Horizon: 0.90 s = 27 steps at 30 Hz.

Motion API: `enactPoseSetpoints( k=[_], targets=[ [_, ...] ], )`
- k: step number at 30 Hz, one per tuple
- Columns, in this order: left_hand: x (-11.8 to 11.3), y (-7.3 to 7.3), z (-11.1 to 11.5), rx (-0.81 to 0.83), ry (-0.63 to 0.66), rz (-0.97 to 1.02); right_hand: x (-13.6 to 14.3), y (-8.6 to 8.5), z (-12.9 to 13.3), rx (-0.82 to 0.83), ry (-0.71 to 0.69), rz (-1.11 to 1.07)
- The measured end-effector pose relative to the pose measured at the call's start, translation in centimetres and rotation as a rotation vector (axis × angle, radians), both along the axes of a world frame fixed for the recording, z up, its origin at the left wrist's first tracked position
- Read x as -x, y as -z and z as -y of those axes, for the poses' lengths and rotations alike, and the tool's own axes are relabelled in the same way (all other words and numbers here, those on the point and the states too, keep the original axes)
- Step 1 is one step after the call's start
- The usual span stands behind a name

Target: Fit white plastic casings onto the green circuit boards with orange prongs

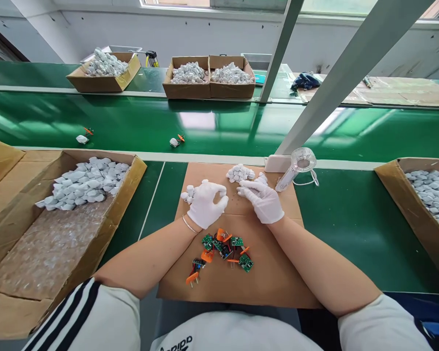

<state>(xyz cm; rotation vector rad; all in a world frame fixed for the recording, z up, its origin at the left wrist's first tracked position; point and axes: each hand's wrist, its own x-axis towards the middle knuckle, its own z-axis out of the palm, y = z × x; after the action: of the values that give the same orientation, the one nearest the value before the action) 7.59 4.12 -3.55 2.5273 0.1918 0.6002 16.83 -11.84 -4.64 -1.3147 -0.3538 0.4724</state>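
Observation:
Both hands wear white gloves above a cardboard sheet [278, 273]. My left hand [207, 204] is curled, thumb and forefinger closed in a ring; anything between the tips is too small to make out. Beside it lie a few small white pieces [186, 196]. My right hand [263, 201] is closed, its fingers pressed together and pointing left; whatever they hold is hidden. Just beyond it sits a pile of white rounded pieces [240, 172]. Nearer my body, between my forearms, lie several green circuit boards [246, 263] with orange plug pieces [192, 278] and metal pins.
A clear plastic handheld device [303, 160] with a strap stands right of the sheet by a metal post [336, 92]. Boxes of white pieces stand left [120, 209], right [398, 190] and behind. The green conveyor [131, 119] carries two small assemblies [174, 142].

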Motion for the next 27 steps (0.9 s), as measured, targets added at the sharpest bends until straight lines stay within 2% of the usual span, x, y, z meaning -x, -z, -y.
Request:
enactPoseSetpoints(
  k=[3,5,7,9,11,14,16,18,20,24,27],
  targets=[
    [-0.1,-0.3,-0.2,-0.144,0.031,-0.056,-0.3,0.3,0.0,-0.027,-0.008,-0.016],
    [0.2,-1.3,0.3,-0.171,0.066,-0.064,-0.4,0.3,0.0,-0.026,-0.033,-0.029],
    [0.9,-2.9,1.2,-0.173,0.209,-0.166,-0.5,-0.1,0.1,0.021,-0.066,-0.049],
    [1.8,-4.5,2.3,-0.197,0.436,-0.375,-0.5,-0.7,0.2,0.101,-0.089,-0.063],
    [2.4,-5.4,3.5,-0.25,0.595,-0.555,-0.7,-1.1,0.4,0.164,-0.085,-0.061],
    [2.7,-5.7,4.7,-0.276,0.711,-0.703,-0.9,-1.2,0.5,0.17,-0.082,-0.053],
    [2.5,-5.6,4.9,-0.214,0.733,-0.764,-1.0,-1.1,0.4,0.13,-0.105,-0.06],
    [2.2,-5.3,4.6,-0.084,0.723,-0.778,-1.2,-1.0,0.3,0.047,-0.134,-0.111],
    [1.9,-4.8,3.9,0.119,0.707,-0.73,-1.3,-0.9,0.2,-0.035,-0.164,-0.176],
    [1.1,-3.1,2.1,0.737,0.623,-0.539,-1.4,-0.8,0.1,-0.109,-0.179,-0.174],
    [0.4,-1.7,1.4,1.148,0.477,-0.337,-1.4,-0.5,0.1,-0.144,-0.204,-0.205]
  ],
)
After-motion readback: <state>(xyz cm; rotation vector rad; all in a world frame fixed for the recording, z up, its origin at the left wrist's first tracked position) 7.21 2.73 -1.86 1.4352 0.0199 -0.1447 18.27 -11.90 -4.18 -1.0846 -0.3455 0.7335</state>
